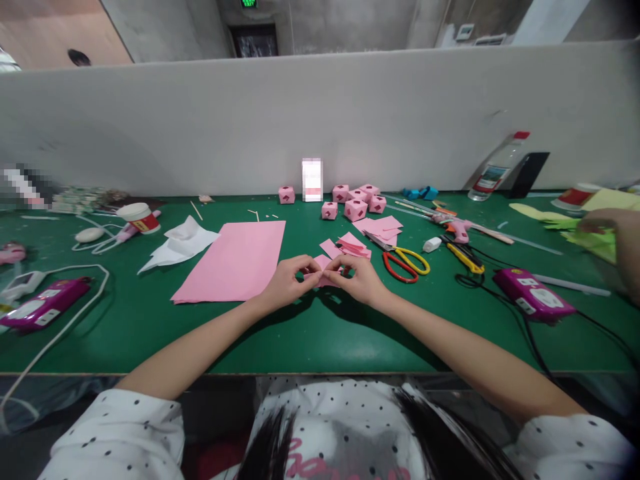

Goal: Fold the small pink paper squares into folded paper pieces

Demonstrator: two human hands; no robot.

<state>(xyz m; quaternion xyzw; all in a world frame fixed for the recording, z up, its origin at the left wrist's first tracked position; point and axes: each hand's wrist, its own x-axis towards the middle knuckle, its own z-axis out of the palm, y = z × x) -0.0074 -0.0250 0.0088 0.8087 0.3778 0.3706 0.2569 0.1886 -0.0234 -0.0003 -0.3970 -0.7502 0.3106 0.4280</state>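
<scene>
My left hand (pixel 289 281) and my right hand (pixel 358 279) meet over the green table (pixel 320 333), both pinching a small folded piece of pink paper (pixel 324 272) between their fingertips. Just behind it lies a small heap of pink paper squares (pixel 350 245). A large pink sheet (pixel 235 260) lies flat to the left of my left hand. Several folded pink paper cubes (pixel 356 208) stand further back near the grey partition.
Red and yellow scissors (pixel 406 261) lie right of my hands, then a pink glue gun (pixel 457 230), a utility knife (pixel 465 257) and a magenta device (pixel 533 295) with a cable. White paper (pixel 180 245) and a cup (pixel 140 217) sit left. Another person's hand (pixel 623 247) holds yellow-green paper at right.
</scene>
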